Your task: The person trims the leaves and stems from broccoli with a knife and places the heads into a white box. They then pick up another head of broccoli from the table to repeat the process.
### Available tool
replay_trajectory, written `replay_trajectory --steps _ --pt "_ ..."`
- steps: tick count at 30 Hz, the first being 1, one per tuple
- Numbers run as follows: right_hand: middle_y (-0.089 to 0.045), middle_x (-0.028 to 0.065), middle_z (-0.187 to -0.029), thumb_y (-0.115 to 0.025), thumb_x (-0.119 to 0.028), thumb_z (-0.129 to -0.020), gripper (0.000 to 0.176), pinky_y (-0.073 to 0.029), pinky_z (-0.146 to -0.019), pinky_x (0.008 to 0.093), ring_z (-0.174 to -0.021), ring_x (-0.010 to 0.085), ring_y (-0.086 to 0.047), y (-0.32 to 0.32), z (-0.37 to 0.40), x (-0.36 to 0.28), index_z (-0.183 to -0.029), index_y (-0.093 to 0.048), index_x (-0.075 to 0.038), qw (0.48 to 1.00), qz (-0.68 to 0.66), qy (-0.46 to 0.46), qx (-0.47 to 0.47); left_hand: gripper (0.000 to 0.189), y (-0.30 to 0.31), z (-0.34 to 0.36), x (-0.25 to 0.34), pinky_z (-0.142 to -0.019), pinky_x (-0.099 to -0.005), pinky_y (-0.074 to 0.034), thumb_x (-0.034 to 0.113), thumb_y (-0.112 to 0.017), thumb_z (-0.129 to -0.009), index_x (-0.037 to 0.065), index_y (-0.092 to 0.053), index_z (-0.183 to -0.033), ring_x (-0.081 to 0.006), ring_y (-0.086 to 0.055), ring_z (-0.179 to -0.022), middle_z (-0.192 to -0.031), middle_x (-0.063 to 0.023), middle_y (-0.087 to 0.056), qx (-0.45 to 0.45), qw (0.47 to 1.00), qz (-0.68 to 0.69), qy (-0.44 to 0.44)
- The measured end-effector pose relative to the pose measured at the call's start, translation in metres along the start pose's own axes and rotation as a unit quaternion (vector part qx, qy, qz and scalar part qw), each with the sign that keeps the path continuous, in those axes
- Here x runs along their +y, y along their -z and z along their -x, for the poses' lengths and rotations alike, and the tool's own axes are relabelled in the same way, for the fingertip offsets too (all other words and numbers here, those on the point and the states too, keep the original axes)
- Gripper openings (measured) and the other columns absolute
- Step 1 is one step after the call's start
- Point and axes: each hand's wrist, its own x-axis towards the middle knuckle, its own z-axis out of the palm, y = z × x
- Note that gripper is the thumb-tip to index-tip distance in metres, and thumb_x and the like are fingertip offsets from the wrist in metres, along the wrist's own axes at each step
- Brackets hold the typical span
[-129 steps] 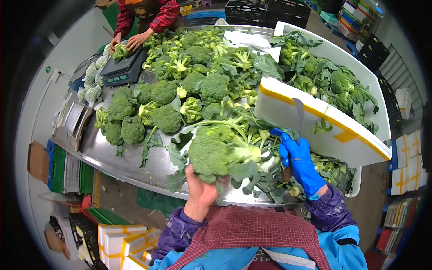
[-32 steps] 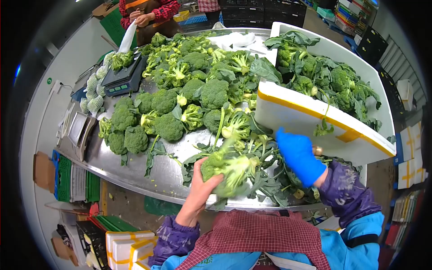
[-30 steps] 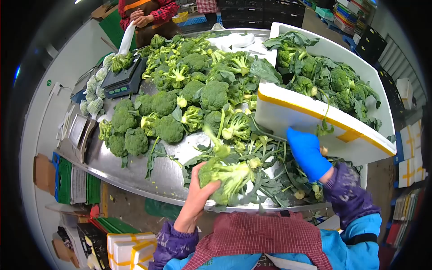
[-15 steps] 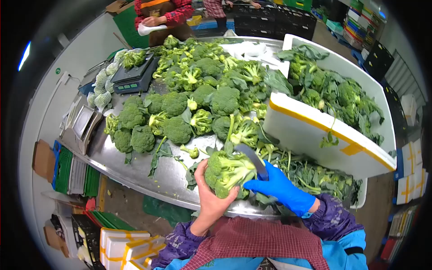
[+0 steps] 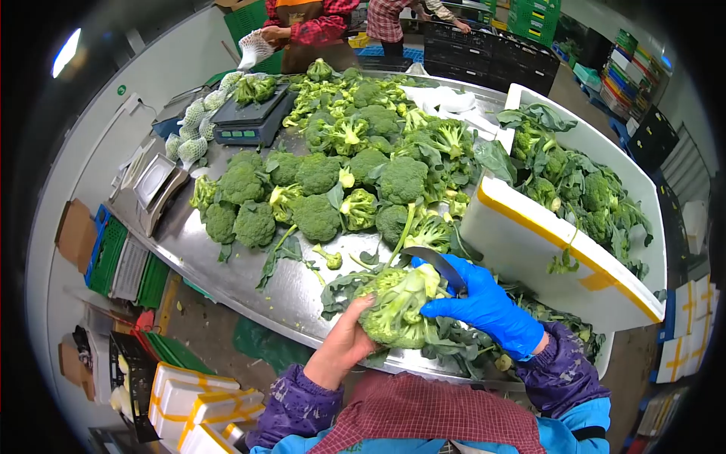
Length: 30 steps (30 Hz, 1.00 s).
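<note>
My bare left hand grips a head of broccoli from below, just above the near edge of the steel table. My right hand, in a blue glove, holds a curved knife with its blade laid against the top of that broccoli's stalk. Cut leaves and stems lie piled under and to the right of both hands.
Trimmed broccoli heads cover the table's middle. A white foam box of leafy broccoli stands at right. A scale with broccoli and netted heads sit far left. A person in a red plaid sleeve works beyond. Crates and foam boxes stand on the floor.
My left hand drew the broccoli closer and turned it. My right hand swung in from the foam box's side and set the knife on the stalk. The view shifted downward.
</note>
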Motion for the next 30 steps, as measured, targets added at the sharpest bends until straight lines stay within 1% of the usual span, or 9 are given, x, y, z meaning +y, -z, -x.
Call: replay_trajectory --steps 4,6,9,12,14,15,19,23,30 --pt "-0.054 0.0071 -0.064 -0.070 -0.030 -0.074 0.029 -0.039 -0.054 0.0328 -0.056 0.0162 -0.049 0.015 0.003 -0.005 -0.090 -0.062 -0.007 0.987 0.148 -0.059 -0.028 0.052 0.003 -0.001 -0.001 -0.095 -0.0410 -0.042 0.023 -0.053 -0.086 0.007 -0.032 -0.131 -0.0250 -0.048 -0.113 -0.127 -0.0124 -0.044 0.026 1.000 -0.008 0.000" --pt "-0.050 0.0116 -0.060 -0.066 -0.032 -0.076 0.026 -0.039 -0.052 0.0355 -0.054 0.0251 -0.051 0.027 0.004 0.004 -0.076 -0.059 -0.007 0.969 0.243 0.009 -0.038 0.055 -0.003 0.001 0.002 -0.092 -0.0380 -0.044 0.019 -0.056 -0.085 0.008 -0.028 -0.131 -0.0239 -0.049 -0.111 -0.124 -0.0122 -0.045 0.055 0.996 -0.051 -0.047" --pt "-0.055 0.0110 -0.066 -0.066 -0.034 -0.075 0.028 -0.044 -0.058 0.0362 -0.064 0.0289 -0.056 0.043 0.008 -0.001 -0.080 -0.060 -0.008 0.929 0.363 -0.072 -0.019 0.061 -0.009 0.006 0.010 -0.086 -0.0446 -0.046 0.024 -0.056 -0.085 0.017 -0.019 -0.134 -0.0282 -0.046 -0.112 -0.127 -0.0145 -0.038 0.124 0.967 -0.207 -0.079" --pt "-0.053 0.0079 -0.120 -0.062 -0.033 -0.081 0.055 -0.043 -0.084 0.0317 -0.102 0.0169 -0.053 0.033 0.007 -0.007 -0.128 -0.044 -0.010 0.997 0.052 -0.042 -0.040 0.066 -0.005 0.004 0.008 -0.085 -0.0475 -0.045 0.029 -0.051 -0.089 0.021 -0.009 -0.139 -0.0313 -0.039 -0.119 -0.134 -0.0150 -0.029 0.014 0.992 -0.114 -0.051" --pt "-0.044 0.0074 -0.131 -0.060 -0.031 -0.084 0.061 -0.040 -0.089 0.0312 -0.111 0.0149 -0.045 0.019 -0.003 0.030 -0.134 -0.034 -0.007 0.998 -0.063 0.002 0.005 0.065 -0.016 0.006 0.006 -0.083 -0.0449 -0.047 0.026 -0.051 -0.089 0.020 -0.011 -0.140 -0.0302 -0.044 -0.114 -0.134 -0.0152 -0.028 -0.021 0.993 -0.110 -0.037" --pt "-0.045 0.0078 -0.130 -0.051 -0.026 -0.090 0.053 -0.039 -0.092 0.0320 -0.114 0.0155 -0.044 0.022 -0.002 0.025 -0.135 -0.032 -0.006 0.986 -0.109 -0.127 0.012 0.064 -0.020 0.005 0.006 -0.081 -0.0423 -0.049 0.022 -0.051 -0.090 0.019 -0.012 -0.141 -0.0291 -0.048 -0.109 -0.135 -0.0153 -0.027 -0.052 0.992 -0.107 -0.030" --pt "-0.051 0.0056 -0.120 -0.042 -0.023 -0.094 0.040 -0.044 -0.084 0.0297 -0.102 0.0148 -0.052 0.006 0.022 0.065 -0.129 -0.038 -0.006 0.896 -0.434 -0.095 0.007 0.061 -0.025 0.002 0.003 -0.065 -0.0267 -0.052 0.005 -0.056 -0.085 0.011 -0.026 -0.138 -0.0170 -0.058 -0.080 -0.138 -0.0186 -0.022 0.017 0.979 -0.198 -0.042" --pt "-0.052 0.0049 -0.118 -0.041 -0.023 -0.094 0.037 -0.044 -0.081 0.0288 -0.098 0.0142 -0.053 -0.013 0.013 0.068 -0.128 -0.040 -0.006 0.857 -0.502 -0.115 -0.012 0.065 -0.025 -0.006 -0.002 -0.066 -0.0255 -0.052 0.003 -0.055 -0.084 0.011 -0.022 -0.139 -0.0140 -0.059 -0.076 -0.135 -0.0230 -0.024 -0.008 0.975 -0.211 -0.065" --pt "-0.054 0.0038 -0.113 -0.039 -0.023 -0.095 0.034 -0.045 -0.076 0.0272 -0.092 0.0133 -0.054 -0.010 0.019 0.066 -0.125 -0.042 -0.007 0.856 -0.500 -0.133 -0.004 0.064 -0.034 -0.012 -0.006 -0.071 -0.0286 -0.052 0.006 -0.056 -0.085 0.010 -0.021 -0.139 -0.0175 -0.054 -0.097 -0.129 -0.0122 -0.039 0.009 0.979 -0.189 -0.077"
